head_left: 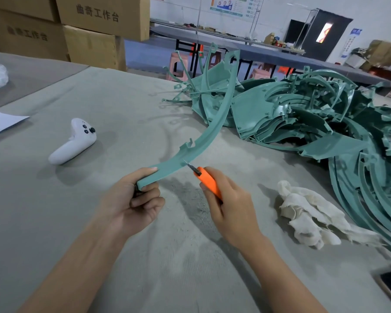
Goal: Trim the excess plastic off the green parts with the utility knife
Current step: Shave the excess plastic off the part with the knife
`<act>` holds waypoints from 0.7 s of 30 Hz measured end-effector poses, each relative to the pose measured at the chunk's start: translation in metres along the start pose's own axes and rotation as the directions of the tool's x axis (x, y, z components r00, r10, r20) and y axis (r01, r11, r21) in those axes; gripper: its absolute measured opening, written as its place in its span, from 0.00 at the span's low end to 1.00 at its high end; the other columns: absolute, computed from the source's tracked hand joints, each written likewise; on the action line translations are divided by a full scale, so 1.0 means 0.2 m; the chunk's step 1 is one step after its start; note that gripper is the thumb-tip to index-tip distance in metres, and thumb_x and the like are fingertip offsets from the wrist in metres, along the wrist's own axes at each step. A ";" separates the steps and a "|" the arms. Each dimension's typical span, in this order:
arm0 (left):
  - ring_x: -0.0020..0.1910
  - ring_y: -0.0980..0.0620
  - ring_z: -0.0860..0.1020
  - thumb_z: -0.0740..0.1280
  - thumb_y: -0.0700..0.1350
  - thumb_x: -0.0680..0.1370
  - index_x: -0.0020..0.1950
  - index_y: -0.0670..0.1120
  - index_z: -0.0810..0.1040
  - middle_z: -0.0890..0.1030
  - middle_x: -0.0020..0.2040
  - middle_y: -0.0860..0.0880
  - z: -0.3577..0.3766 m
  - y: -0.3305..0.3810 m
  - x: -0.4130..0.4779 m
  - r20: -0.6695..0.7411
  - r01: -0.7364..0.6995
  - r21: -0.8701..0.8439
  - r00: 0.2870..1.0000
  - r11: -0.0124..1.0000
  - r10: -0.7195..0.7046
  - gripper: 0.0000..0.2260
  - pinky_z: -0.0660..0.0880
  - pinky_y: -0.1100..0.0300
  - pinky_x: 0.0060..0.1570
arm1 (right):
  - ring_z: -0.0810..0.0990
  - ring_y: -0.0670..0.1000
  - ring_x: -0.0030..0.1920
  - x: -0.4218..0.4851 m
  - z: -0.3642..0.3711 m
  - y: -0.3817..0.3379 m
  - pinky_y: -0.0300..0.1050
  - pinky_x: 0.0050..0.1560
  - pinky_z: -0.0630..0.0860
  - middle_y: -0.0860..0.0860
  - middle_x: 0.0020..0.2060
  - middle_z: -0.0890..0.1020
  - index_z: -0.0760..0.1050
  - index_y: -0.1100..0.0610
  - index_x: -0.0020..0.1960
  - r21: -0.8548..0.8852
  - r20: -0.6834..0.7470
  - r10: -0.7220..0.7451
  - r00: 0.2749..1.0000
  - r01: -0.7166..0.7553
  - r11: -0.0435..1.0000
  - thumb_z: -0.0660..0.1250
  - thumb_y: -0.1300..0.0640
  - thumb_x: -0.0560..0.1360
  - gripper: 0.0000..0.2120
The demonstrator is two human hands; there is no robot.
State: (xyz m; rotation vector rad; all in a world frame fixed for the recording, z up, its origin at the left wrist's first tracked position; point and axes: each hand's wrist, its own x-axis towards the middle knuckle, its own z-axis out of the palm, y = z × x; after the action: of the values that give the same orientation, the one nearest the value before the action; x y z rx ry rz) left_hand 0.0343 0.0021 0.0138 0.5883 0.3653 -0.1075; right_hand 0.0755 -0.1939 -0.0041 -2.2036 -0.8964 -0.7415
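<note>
Both hands share one job: the left hand point(134, 205) curls tightly round the near end of a long curved green part point(215, 127), so the rest arcs up and away from that grip, off the table point(122, 96) and likely steadied for cutting. Just beyond the grip, the right hand point(228, 204) wraps round the orange utility knife point(209, 182), blade tip at the strip's outer edge, probably at a burr. The part is matte teal, with small tabs along its inner edge.
</note>
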 end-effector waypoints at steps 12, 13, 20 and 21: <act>0.14 0.57 0.57 0.66 0.41 0.70 0.29 0.48 0.66 0.60 0.22 0.54 0.00 -0.01 0.01 0.018 -0.015 -0.009 1.000 1.000 0.015 0.13 0.54 0.65 0.20 | 0.77 0.52 0.31 -0.02 0.05 -0.05 0.48 0.28 0.75 0.50 0.41 0.81 0.73 0.57 0.64 0.006 0.006 -0.032 0.999 0.032 0.999 0.62 0.55 0.80 0.14; 0.14 0.57 0.57 0.66 0.41 0.70 0.29 0.48 0.66 0.60 0.22 0.54 0.01 -0.01 0.01 0.021 -0.017 -0.010 1.000 1.000 0.017 0.13 0.54 0.65 0.20 | 0.78 0.53 0.31 -0.02 0.05 -0.06 0.48 0.28 0.75 0.51 0.42 0.82 0.72 0.56 0.64 -0.011 0.012 -0.060 0.998 0.060 0.998 0.61 0.54 0.80 0.14; 0.14 0.57 0.57 0.66 0.41 0.71 0.29 0.47 0.67 0.60 0.22 0.54 0.01 -0.01 0.00 0.024 -0.016 -0.008 1.000 1.000 0.016 0.13 0.55 0.65 0.20 | 0.66 0.40 0.27 0.04 0.01 0.02 0.38 0.30 0.63 0.39 0.32 0.68 0.74 0.59 0.63 0.050 -0.098 0.148 0.984 -0.143 0.988 0.55 0.49 0.82 0.18; 0.14 0.57 0.57 0.66 0.41 0.71 0.30 0.47 0.67 0.60 0.23 0.54 0.02 -0.01 0.00 0.024 -0.016 -0.008 1.000 1.000 0.017 0.12 0.55 0.65 0.19 | 0.66 0.40 0.27 0.05 0.01 0.02 0.35 0.30 0.62 0.39 0.30 0.66 0.74 0.59 0.62 0.050 -0.115 0.161 0.980 -0.156 0.987 0.55 0.49 0.82 0.17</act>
State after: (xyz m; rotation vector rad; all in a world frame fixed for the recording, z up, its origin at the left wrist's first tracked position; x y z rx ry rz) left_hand 0.0348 -0.0023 0.0150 0.5819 0.3376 -0.0972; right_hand 0.0850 -0.1917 -0.0001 -2.1418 -0.6631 -0.7615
